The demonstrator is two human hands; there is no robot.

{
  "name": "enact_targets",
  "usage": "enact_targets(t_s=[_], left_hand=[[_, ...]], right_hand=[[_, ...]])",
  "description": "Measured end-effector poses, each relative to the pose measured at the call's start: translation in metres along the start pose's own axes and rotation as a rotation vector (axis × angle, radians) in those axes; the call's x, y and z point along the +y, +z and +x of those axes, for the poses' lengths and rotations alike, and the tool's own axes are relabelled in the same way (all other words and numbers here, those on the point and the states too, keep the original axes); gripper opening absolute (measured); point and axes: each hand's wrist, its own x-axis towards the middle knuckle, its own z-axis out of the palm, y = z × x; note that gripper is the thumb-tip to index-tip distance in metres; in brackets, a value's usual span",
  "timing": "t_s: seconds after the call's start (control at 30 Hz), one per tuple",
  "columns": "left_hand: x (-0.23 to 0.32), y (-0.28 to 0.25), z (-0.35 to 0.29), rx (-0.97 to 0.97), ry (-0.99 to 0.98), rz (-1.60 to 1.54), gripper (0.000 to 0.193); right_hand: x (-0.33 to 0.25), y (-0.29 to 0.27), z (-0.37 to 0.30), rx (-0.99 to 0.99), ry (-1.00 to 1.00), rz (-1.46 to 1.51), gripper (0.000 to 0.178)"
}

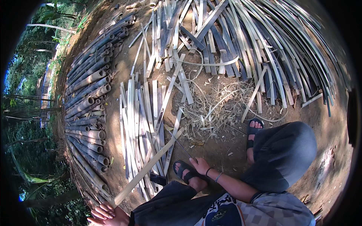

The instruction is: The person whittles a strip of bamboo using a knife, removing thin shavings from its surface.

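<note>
Left hand (107, 215) is at near end of 1 bamboo strip (147, 169), grip unclear, likely steadying it over piled slats (131, 113) against the knife (183, 148) that right hand (200, 166) clamps.

The long, flat bamboo slat (149, 168) is straw yellow, the thin, straight blade (181, 147) dark grey; heaped split-bamboo strips (260, 49) mix cream with charcoal, and round, hollow bamboo poles (87, 80) run from grey-brown to blue-grey, with tan cut ends (102, 135). Ribbon-like shavings (211, 113) are cream against brown, light-dappled earth (318, 130). The loose cloth trousers (284, 154) are charcoal, the strapped sandals (191, 173) black, and the light-grey fabric shirt (269, 211) carries darker squares and a navy emblem (225, 216).
</note>
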Motion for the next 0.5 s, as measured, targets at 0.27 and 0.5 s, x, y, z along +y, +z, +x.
enact_targets(t_s=[0.27, 0.5], left_hand=[[0.005, -0.013, 0.002, -0.15, -0.02, -0.042, 0.052], [0.003, -0.013, 0.003, -0.104, -0.007, -0.014, 0.052]], right_hand=[[-0.036, 0.005, -0.018, -0.09, -0.24, -0.004, 0.058], [0.0, -0.016, 0.003, -0.018, 0.165, -0.002, 0.06]])
